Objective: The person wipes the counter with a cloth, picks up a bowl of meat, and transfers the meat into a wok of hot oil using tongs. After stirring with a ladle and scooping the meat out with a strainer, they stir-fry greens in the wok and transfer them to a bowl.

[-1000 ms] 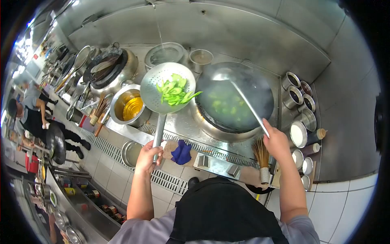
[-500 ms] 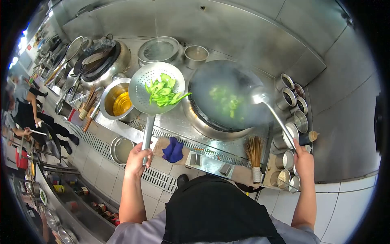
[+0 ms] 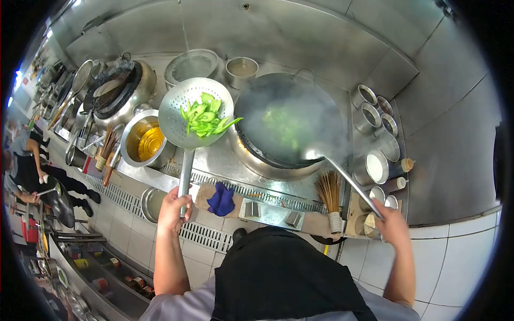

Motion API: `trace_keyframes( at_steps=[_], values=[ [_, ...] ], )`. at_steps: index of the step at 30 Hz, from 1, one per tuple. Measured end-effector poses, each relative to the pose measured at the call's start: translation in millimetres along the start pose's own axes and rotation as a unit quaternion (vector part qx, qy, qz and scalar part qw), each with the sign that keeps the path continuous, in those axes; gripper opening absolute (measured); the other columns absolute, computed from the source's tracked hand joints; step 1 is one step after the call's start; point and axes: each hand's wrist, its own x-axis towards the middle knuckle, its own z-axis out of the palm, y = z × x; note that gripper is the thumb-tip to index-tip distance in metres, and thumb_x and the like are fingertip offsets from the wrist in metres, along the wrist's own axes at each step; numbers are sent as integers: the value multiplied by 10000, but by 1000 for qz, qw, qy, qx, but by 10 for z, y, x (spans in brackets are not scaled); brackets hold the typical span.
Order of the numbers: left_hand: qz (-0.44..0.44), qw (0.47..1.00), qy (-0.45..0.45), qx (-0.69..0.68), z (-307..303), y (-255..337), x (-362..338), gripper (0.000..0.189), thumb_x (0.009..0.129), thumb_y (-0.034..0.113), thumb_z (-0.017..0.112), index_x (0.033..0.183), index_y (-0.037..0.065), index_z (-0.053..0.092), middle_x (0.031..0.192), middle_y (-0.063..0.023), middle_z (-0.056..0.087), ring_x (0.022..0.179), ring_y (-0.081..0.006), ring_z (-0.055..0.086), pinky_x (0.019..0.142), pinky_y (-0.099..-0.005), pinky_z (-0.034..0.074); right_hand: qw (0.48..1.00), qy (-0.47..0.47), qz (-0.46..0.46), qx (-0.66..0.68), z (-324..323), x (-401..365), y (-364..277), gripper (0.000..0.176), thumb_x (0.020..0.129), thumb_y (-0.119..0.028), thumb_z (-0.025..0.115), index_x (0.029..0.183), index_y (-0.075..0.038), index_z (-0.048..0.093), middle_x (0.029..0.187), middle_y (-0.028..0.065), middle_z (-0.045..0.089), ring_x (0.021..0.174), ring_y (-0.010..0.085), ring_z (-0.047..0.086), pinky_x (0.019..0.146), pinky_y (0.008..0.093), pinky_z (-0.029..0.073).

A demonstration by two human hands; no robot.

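My left hand [image 3: 175, 207] is closed round the handle of a perforated metal strainer [image 3: 174, 115]. Sliced green vegetables [image 3: 206, 116] lie in its bowl, with one long piece poking over the right rim. My right hand [image 3: 393, 224] grips the long handle of a metal ladle [image 3: 342, 172]. The ladle's head dips over the near right edge of a large dark wok [image 3: 257, 91]. Steam partly veils more green pieces [image 3: 284, 128] in the wok.
A pot of yellow oil [image 3: 131, 140] stands left of the strainer. Several seasoning tins [image 3: 367, 119] line the right side. A bamboo brush [image 3: 328, 198] and a blue cloth [image 3: 220, 199] lie along the front edge. Co-workers [image 3: 32, 166] stand at far left.
The ladle head has dropped lower and to the left, into the near side of the wok, and my right hand is lower. The strainer still holds its vegetables. The view has shifted slightly.
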Motion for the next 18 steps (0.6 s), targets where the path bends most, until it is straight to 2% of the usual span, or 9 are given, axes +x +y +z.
trace_keyframes(
  at_steps=[2, 4, 8, 9, 10, 11, 13, 14, 18],
  values=[
    [-4, 1000, -5, 3, 7, -1, 18, 324, 794, 19, 557, 1113, -25, 518, 621, -48, 514, 380, -126, 439, 341, -234, 316, 999, 3, -7, 47, 489, 260, 26, 615, 765, -55, 594, 1350, -190, 463, 955, 222, 634, 858, 392, 613, 763, 451, 490],
    [-4, 1000, -6, 5, 18, 12, 32, 325, 795, 20, 557, 1114, -25, 517, 621, -48, 513, 380, -125, 437, 341, -235, 316, 995, 9, 62, 74, 820, 509, -216, 603, 788, -86, 590, 1362, -211, 454, 984, 245, 621, 884, 406, 605, 775, 447, 495],
    [-14, 1000, 2, -1, 71, 34, -22, 325, 789, 26, 562, 1106, -29, 515, 622, -47, 512, 378, -124, 427, 347, -234, 316, 967, 87, 65, 232, 1316, 842, -306, 555, 830, -96, 564, 1370, -124, 440, 1069, 234, 629, 894, 351, 639, 802, 404, 491],
    [-22, 1000, 3, 5, 75, 42, -46, 328, 787, 28, 563, 1106, -32, 514, 622, -47, 512, 378, -124, 425, 350, -235, 318, 947, 114, 66, 294, 1360, 874, -314, 541, 839, -93, 556, 1367, -85, 439, 1099, 230, 630, 897, 325, 651, 805, 390, 488],
    [-22, 1000, 4, 6, 63, 28, -55, 328, 787, 28, 563, 1106, -32, 514, 622, -47, 512, 378, -124, 425, 350, -235, 318, 939, 126, 52, 316, 1292, 886, -350, 527, 849, -81, 547, 1357, -16, 426, 1127, 199, 635, 883, 251, 647, 809, 344, 486],
    [-20, 1000, 6, 8, 47, 4, -62, 332, 785, 27, 564, 1107, -35, 511, 621, -46, 512, 378, -125, 425, 353, -237, 319, 939, 125, 52, 317, 1226, 891, -352, 527, 849, -81, 547, 1357, -16, 426, 1127, 199, 635, 883, 251, 647, 809, 344, 486],
    [-16, 1000, 7, 11, 42, -17, -80, 337, 784, 26, 564, 1109, -38, 507, 621, -46, 512, 378, -126, 426, 356, -240, 321, 917, 131, 70, 371, 1036, 903, -359, 517, 848, -59, 547, 1353, -19, 438, 971, 129, 658, 699, 180, 621, 675, 294, 505],
    [-14, 1000, 5, 4, 46, -24, -92, 337, 783, 26, 565, 1108, -42, 505, 619, -46, 512, 378, -126, 426, 356, -242, 323, 899, 91, 109, 415, 800, 855, -507, 513, 859, -38, 545, 1359, -22, 430, 802, 41, 599, 514, 95, 514, 489, 242, 452],
    [-18, 1000, 11, 2, 50, -2, -126, 346, 779, 26, 569, 1109, -52, 498, 615, -48, 511, 378, -128, 428, 359, -243, 327, 857, 103, 83, 497, 620, 827, -565, 509, 882, -18, 531, 1373, -42, 400, 695, -7, 519, 425, 52, 430, 372, 219, 356]
  ],
)
